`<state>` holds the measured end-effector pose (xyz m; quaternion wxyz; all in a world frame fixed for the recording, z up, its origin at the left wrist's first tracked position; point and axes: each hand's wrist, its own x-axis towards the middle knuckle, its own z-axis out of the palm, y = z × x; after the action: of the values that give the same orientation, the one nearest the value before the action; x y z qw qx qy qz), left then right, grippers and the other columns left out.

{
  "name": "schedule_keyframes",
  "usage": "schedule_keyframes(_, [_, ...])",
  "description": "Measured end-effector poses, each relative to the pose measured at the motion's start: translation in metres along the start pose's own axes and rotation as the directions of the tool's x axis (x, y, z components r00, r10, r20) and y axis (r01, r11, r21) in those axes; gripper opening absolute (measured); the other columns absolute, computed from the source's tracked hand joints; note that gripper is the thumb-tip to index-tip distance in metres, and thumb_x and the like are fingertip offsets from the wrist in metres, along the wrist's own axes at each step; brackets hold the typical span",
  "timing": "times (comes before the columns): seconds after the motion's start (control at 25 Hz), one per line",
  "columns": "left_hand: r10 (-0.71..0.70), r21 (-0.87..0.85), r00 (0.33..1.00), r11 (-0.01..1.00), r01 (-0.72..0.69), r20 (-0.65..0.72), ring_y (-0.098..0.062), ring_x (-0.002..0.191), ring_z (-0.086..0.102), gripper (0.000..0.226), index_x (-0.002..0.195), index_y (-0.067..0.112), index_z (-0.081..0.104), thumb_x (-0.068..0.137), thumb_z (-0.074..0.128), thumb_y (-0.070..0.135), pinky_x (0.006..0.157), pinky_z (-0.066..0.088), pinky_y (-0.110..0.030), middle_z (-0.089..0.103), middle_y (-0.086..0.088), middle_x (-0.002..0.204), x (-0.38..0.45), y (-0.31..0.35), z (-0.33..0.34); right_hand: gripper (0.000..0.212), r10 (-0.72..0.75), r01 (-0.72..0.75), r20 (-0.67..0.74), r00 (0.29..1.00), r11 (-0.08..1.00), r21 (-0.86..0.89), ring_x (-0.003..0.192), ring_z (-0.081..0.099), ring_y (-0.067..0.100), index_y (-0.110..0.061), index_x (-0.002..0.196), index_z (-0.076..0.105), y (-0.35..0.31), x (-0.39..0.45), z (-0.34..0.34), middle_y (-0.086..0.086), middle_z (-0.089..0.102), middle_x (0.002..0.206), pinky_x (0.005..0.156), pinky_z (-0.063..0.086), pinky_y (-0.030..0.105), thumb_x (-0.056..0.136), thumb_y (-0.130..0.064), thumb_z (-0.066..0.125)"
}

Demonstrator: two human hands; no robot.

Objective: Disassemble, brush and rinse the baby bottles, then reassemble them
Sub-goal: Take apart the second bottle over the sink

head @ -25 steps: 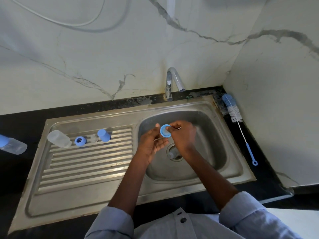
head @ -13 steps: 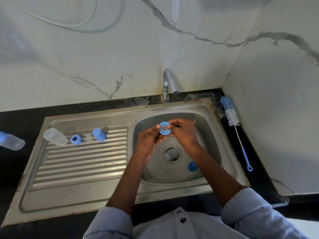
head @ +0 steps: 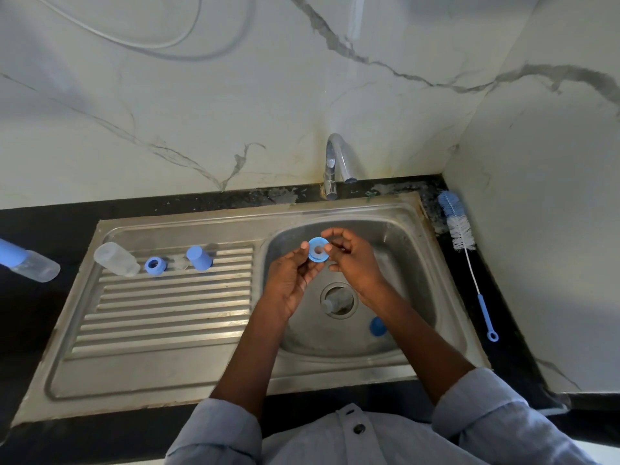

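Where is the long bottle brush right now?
The bottle brush lies on the dark counter right of the sink, beside the wall.

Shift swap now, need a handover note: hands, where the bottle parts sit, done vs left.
Left hand and right hand both pinch a blue collar ring over the sink basin.
In the basin: a bottle on the drain and a blue cap.
On the drainboard: clear bottle, blue ring, clear teat, blue cap upright.
Assembled bottle on the counter at left; brush on the counter at right.
Done: two bottles apart. Left: third bottle; brushing, rinsing and reassembly look still to do.
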<state>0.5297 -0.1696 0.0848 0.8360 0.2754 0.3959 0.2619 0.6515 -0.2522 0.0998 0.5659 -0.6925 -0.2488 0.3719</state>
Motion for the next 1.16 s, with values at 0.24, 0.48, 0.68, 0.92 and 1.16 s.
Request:
schedule_keyframes(0.24, [-0.049, -0.096, 0.999, 0.994, 0.048, -0.008, -0.027, 0.102, 0.076, 0.019, 0.107, -0.002, 0.072, 0.096, 0.070, 0.014, 0.083, 0.064, -0.035, 0.075, -0.022, 0.113, 0.001, 0.002, -0.003, 0.021, -0.020, 0.021, -0.034, 0.999, 0.999, 0.046, 0.098, 0.074, 0.018, -0.022, 0.117, 0.072, 0.007, -0.002, 0.001, -0.001, 0.077, 0.110, 0.070, 0.059, 0.027, 0.099, -0.014, 0.067])
schedule_keyframes(0.48, [-0.079, -0.127, 0.996, 0.989, 0.073, -0.039, -0.018, 0.077, 0.074, 0.027, 0.112, -0.007, 0.070, 0.093, 0.074, 0.013, 0.074, 0.063, -0.029, 0.074, -0.024, 0.110, 0.002, 0.002, 0.000, 0.037, -0.257, 0.239, -0.027, 0.966, 0.929, -0.283, 0.100, 0.070, 0.005, -0.028, 0.118, 0.075, 0.011, -0.007, 0.006, -0.013, 0.074, 0.111, 0.084, 0.058, 0.023, 0.083, -0.020, 0.084])
schedule_keyframes(0.68, [-0.063, -0.057, 0.992, 0.997, 0.057, -0.110, -0.021, 0.083, 0.074, 0.034, 0.116, -0.007, 0.069, 0.091, 0.077, 0.015, 0.082, 0.064, -0.034, 0.074, -0.024, 0.111, 0.005, -0.002, -0.004, 0.030, -0.187, 0.160, -0.117, 0.975, 0.965, -0.206, 0.096, 0.070, 0.000, -0.028, 0.108, 0.074, 0.013, -0.010, 0.007, -0.014, 0.076, 0.103, 0.083, 0.057, 0.021, 0.081, -0.022, 0.086])
schedule_keyframes(0.92, [-0.040, 0.169, 0.949, 0.981, 0.097, -0.311, -0.024, 0.073, 0.068, 0.016, 0.087, 0.003, 0.068, 0.096, 0.072, 0.017, 0.080, 0.060, -0.038, 0.072, -0.017, 0.084, 0.028, -0.024, -0.027, 0.013, 0.258, -0.203, -0.137, 0.956, 0.924, 0.323, 0.084, 0.072, 0.014, -0.016, 0.106, 0.074, 0.034, -0.010, -0.001, 0.002, 0.080, 0.104, 0.067, 0.053, 0.027, 0.097, -0.025, 0.071])
schedule_keyframes(1.16, [0.092, 0.678, 0.916, 0.702, 0.218, -0.390, -0.036, 0.077, 0.070, 0.017, 0.097, -0.007, 0.075, 0.095, 0.069, 0.009, 0.085, 0.061, -0.053, 0.070, -0.021, 0.086, 0.054, -0.070, -0.072, 0.011, 0.443, -0.476, -0.223, 0.869, 0.871, -0.124, 0.075, 0.075, 0.024, -0.007, 0.089, 0.078, 0.111, -0.004, -0.003, 0.017, 0.078, 0.091, 0.073, 0.063, 0.040, 0.091, -0.017, 0.076])
